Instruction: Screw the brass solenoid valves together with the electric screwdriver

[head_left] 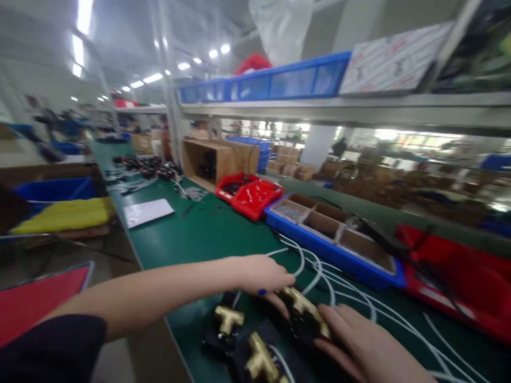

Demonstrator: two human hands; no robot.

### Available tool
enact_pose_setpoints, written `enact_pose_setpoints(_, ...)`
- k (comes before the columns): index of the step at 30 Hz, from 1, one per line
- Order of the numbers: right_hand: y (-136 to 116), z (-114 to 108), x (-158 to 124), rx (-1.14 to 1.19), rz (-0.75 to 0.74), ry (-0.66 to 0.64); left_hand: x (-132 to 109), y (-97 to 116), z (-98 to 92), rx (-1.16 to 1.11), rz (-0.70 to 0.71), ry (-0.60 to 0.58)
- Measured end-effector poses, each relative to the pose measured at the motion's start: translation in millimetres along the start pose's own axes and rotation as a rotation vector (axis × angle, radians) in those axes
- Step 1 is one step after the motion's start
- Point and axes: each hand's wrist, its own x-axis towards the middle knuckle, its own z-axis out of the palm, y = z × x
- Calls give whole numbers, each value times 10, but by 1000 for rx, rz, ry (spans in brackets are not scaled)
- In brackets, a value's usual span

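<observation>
My left hand (pixel 261 275) reaches across the green bench and closes round the upper end of a black part with a brass fitting (pixel 304 308). My right hand (pixel 359 340) grips the lower right end of that same part, thumb above and fingers beneath. Left of it, two more black parts with brass tee fittings (pixel 229 319) (pixel 261 359) lie on the bench. White tubes (pixel 359 295) curve over the bench behind and right of my hands. Motion blurs the fingertips somewhat.
A blue divided tray (pixel 319 242) lies beyond the tubes, between a red bin (pixel 255 198) and a larger red bin (pixel 471 276). Farther left are a white sheet (pixel 147 212), a cardboard box (pixel 217 159) and heaped dark parts. A shelf (pixel 319 106) with blue bins hangs above.
</observation>
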Motion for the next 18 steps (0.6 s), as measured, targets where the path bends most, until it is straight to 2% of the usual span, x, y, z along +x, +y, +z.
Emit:
enact_pose_setpoints(1,-29,-91,-1,91,116,-134,49,-56,-13,-22,8,8)
enact_pose_setpoints(2,-39,-179,35,127,169,-172,110,-117,-24,-71,33,13)
enact_pose_setpoints(6,129,-402,266,252,255,-190,354,-309,-60,-295,88,11)
enact_pose_setpoints(12,574,-269,410,392,332,-143,629,-480,-10,-469,137,89)
enact_pose_setpoints(18,766,-199,477,407,358,-134,923,-664,161,-658,195,-12)
